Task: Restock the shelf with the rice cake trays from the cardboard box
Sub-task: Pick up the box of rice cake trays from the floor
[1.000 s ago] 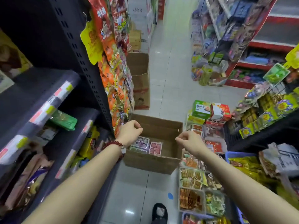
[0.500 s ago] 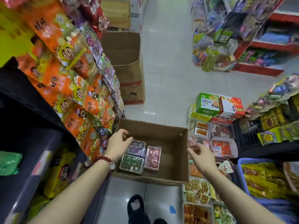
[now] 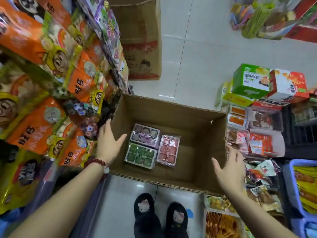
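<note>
Cardboard forms the open box (image 3: 202, 121) on the tiled floor (image 3: 205, 57), between hanging snack bags (image 3: 82, 79) on our left and stacked packets (image 3: 260, 143) on our right. We see our left hand (image 3: 108, 143) over the box's left wall, fingers straight and spread, holding nothing. Our right hand (image 3: 229, 170) is at the right wall, likewise spread and empty. Three rice cake trays lie flat on the box bottom, left of centre: the green tray (image 3: 140, 155), the purple tray (image 3: 145, 135) touching it, the pink tray (image 3: 168, 150) alongside both. Black slippers (image 3: 159, 217) stand just before the box.
</note>
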A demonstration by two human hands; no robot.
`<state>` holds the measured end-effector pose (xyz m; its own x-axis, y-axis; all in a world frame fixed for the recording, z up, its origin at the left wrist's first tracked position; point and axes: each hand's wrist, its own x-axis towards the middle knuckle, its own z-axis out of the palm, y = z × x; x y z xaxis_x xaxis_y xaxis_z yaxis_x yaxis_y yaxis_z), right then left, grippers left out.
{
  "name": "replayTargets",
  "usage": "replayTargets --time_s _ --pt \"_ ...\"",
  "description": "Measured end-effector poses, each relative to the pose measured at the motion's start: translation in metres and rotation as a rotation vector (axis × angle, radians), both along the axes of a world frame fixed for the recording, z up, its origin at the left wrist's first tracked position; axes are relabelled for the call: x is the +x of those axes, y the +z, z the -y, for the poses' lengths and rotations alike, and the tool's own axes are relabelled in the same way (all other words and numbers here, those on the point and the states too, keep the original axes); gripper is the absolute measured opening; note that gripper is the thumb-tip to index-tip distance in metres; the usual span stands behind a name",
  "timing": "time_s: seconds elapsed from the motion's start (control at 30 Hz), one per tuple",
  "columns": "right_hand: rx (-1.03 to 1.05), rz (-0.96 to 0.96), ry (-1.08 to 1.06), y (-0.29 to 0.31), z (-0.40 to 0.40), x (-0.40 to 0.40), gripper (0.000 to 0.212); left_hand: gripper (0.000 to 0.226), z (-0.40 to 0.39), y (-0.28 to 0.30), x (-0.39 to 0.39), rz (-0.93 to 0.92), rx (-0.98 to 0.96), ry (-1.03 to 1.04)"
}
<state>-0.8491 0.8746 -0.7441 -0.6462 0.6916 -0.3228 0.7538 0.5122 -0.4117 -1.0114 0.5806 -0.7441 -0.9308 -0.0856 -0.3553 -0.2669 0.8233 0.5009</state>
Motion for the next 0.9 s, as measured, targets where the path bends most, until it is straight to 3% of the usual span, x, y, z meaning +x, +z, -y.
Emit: replayTargets --time_s 0.2,0.33,0.43,0.5,0.9 --pt "-0.079 -0.067 -0.139 -0.027 0.01 -0.008 0.085 0.083 0.007 -0.035 -0.001 0.127 0.016 0.191" --pt "-0.086 0.032 -0.311 -0.043 -0.004 -0.015 0.067 0.065 0.018 -0.053 -0.013 0.096 -0.09 0.166" --pt "-0.098 0.14 -0.294 -0.055 -0.016 -0.016 0.038 0.038 0.021 -0.061 -0.014 0.105 -0.164 0.099" --pt "-0.095 0.138 -0.301 -0.052 -0.015 -0.013 0.031 0.034 0.023 -0.06 -0.007 0.096 -0.148 0.129" --pt "-0.093 0.085 -0.208 0.027 -0.016 0.049 0.033 0.043 0.04 0.001 0.101 0.193 -0.264 0.259"
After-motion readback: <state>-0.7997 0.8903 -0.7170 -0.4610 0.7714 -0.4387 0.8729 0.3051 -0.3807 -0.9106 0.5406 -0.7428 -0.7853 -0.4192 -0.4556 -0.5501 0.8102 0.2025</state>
